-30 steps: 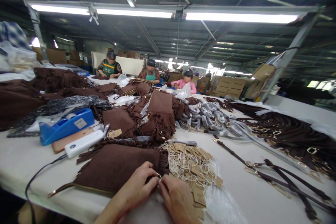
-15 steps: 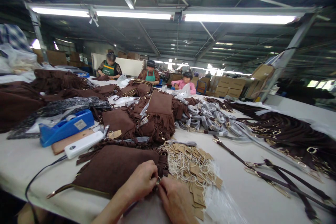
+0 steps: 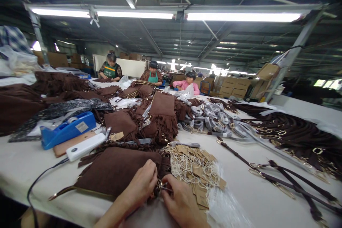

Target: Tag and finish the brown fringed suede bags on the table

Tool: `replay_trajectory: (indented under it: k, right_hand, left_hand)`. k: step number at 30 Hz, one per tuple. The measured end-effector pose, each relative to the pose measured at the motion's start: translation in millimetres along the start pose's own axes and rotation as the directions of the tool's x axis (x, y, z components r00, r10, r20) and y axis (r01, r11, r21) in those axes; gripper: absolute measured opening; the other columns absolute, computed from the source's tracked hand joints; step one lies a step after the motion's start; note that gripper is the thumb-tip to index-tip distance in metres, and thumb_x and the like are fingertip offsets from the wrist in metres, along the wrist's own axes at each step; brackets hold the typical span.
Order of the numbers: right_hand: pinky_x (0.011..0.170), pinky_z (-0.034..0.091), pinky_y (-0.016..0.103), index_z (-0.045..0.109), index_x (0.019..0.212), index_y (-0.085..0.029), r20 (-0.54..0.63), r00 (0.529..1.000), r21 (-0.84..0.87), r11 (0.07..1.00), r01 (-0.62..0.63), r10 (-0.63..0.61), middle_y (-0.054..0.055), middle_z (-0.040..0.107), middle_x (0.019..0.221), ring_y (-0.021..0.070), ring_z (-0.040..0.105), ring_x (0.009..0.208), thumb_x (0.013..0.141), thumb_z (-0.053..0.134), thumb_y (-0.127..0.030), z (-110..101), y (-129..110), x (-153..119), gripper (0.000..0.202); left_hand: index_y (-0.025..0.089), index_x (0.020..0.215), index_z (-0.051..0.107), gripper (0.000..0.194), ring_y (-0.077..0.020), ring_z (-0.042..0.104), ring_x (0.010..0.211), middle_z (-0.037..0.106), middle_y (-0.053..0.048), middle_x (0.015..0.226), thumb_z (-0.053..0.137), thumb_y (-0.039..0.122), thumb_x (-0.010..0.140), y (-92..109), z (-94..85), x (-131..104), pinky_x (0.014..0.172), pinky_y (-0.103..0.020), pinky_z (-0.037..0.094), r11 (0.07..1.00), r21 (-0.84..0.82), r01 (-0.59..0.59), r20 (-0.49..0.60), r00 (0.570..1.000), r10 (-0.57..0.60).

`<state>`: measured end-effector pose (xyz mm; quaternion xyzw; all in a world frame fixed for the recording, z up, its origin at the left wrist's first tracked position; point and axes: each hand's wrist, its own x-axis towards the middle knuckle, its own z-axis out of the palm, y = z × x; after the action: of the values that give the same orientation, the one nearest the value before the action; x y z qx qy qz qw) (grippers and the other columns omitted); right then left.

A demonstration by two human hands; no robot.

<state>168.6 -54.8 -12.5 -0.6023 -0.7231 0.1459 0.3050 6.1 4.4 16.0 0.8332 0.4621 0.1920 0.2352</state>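
Observation:
A dark brown fringed bag (image 3: 114, 171) lies flat on the table in front of me, its zipper end pointing left. My left hand (image 3: 144, 181) rests at its right edge with fingers curled closed; what they grip is mostly hidden. My right hand (image 3: 179, 197) is pinched on a small metal clasp (image 3: 161, 185) beside that edge, between the two hands. Immediately to the right sits a heap of tan paper tags (image 3: 197, 171) with white strings, close to my right fingers.
Beyond the bag are stacked brown fringed bags (image 3: 162, 105), a blue tape dispenser (image 3: 68, 130) and a white power bank (image 3: 85, 146) with a black cable. Plastic-wrapped straps (image 3: 211, 115) and loose brown straps (image 3: 288, 185) lie to the right. Several people sit across the table.
My right hand has turned slightly, with thumb and forefinger now showing around the metal clasp. My left hand has shifted a little up and left. The bag stays in place.

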Motion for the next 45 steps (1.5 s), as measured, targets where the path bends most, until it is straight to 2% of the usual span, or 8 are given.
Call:
replay_trajectory:
  k: [4, 12, 18, 21, 25, 31, 39, 45]
  right_hand:
    - [0.071, 0.042, 0.024, 0.068, 0.085, -0.022, -0.014, 1.000, 0.080, 0.997, 0.008, -0.006, 0.001, 0.071, 0.082, 0.0162, 0.065, 0.079, 0.089, 0.049, -0.015, -4, -4, 9, 0.020]
    - [0.049, 0.038, 0.020, 0.067, 0.075, -0.021, 0.090, 0.994, 0.356, 0.931, -0.083, 0.055, -0.004, 0.061, 0.058, 0.0123, 0.056, 0.050, 0.089, 0.050, -0.028, -10, -5, 28, 0.023]
    - [0.038, 0.036, 0.019, 0.061, 0.075, -0.019, 0.270, 0.952, 0.592, 0.754, -0.285, 0.148, -0.005, 0.054, 0.052, 0.0103, 0.049, 0.039, 0.081, 0.056, -0.039, -9, -6, 31, 0.021]
    - [0.037, 0.037, 0.019, 0.059, 0.074, -0.019, 0.251, 0.949, 0.599, 0.739, -0.308, 0.191, -0.005, 0.054, 0.049, 0.0111, 0.051, 0.039, 0.080, 0.056, -0.040, -8, -4, 29, 0.022]
    - [0.037, 0.037, 0.019, 0.060, 0.073, -0.020, 0.216, 0.965, 0.576, 0.779, -0.250, 0.150, -0.005, 0.052, 0.050, 0.0118, 0.053, 0.041, 0.081, 0.056, -0.038, -9, -3, 29, 0.021]
    - [0.036, 0.035, 0.017, 0.059, 0.077, -0.020, 0.197, 0.977, 0.500, 0.848, -0.175, 0.085, -0.004, 0.054, 0.064, 0.0089, 0.054, 0.046, 0.083, 0.052, -0.030, -22, 2, 35, 0.014]
    - [0.036, 0.043, 0.020, 0.053, 0.081, -0.020, 0.416, 0.899, 0.590, 0.711, -0.381, 0.136, -0.005, 0.054, 0.065, 0.0129, 0.061, 0.047, 0.076, 0.053, -0.036, -13, 9, 32, 0.016]
    - [0.036, 0.037, 0.019, 0.056, 0.069, -0.019, 0.307, 0.941, 0.567, 0.768, -0.298, 0.138, -0.005, 0.053, 0.052, 0.0119, 0.056, 0.043, 0.074, 0.057, -0.036, -8, 3, 36, 0.018]
  left_hand:
    - [0.024, 0.079, 0.040, 0.016, -0.0177, 0.055, 0.085, 0.053, -0.004, 0.093, 0.032, 0.019, 0.093, -1, 2.6, 0, 0.078, -0.028, 0.042, 0.994, -0.094, -0.047, -0.045, 0.998, 0.043]
    - [0.023, 0.080, 0.041, 0.017, -0.0229, 0.057, 0.101, 0.049, -0.012, 0.121, 0.030, 0.020, 0.092, 2, 5.7, 0, 0.088, -0.037, 0.043, 0.973, -0.200, -0.120, -0.155, 0.984, 0.089]
    - [0.021, 0.079, 0.046, 0.016, -0.0201, 0.056, 0.088, 0.056, -0.007, 0.095, 0.034, 0.023, 0.090, 8, 9.6, -1, 0.080, -0.031, 0.044, 0.912, -0.376, -0.164, -0.227, 0.971, 0.081]
    - [0.019, 0.081, 0.056, 0.017, -0.0195, 0.056, 0.081, 0.058, -0.003, 0.083, 0.041, 0.024, 0.087, 6, 9.8, -5, 0.075, -0.029, 0.043, 0.902, -0.430, -0.030, -0.090, 0.996, -0.009]
    - [0.018, 0.073, 0.067, 0.018, -0.0197, 0.057, 0.086, 0.060, -0.004, 0.085, 0.050, 0.014, 0.073, 3, 10.4, -10, 0.078, -0.027, 0.040, 0.901, -0.432, -0.027, 0.024, 0.999, 0.041]
    - [0.018, 0.068, 0.061, 0.013, -0.0175, 0.054, 0.074, 0.057, -0.001, 0.073, 0.053, 0.020, 0.077, -2, 17.6, -4, 0.069, -0.025, 0.037, 0.845, -0.535, -0.001, -0.063, 0.997, -0.039]
    - [0.019, 0.067, 0.055, 0.011, -0.0147, 0.045, 0.061, 0.049, 0.003, 0.061, 0.052, 0.024, 0.076, -4, 19.1, 3, 0.061, -0.025, 0.035, 0.777, -0.630, 0.022, -0.132, 0.982, -0.135]
    - [0.018, 0.063, 0.057, 0.014, -0.0163, 0.047, 0.069, 0.053, 0.001, 0.066, 0.060, 0.027, 0.072, -3, 15.5, 4, 0.065, -0.026, 0.034, 0.743, -0.669, 0.017, -0.143, 0.978, -0.151]
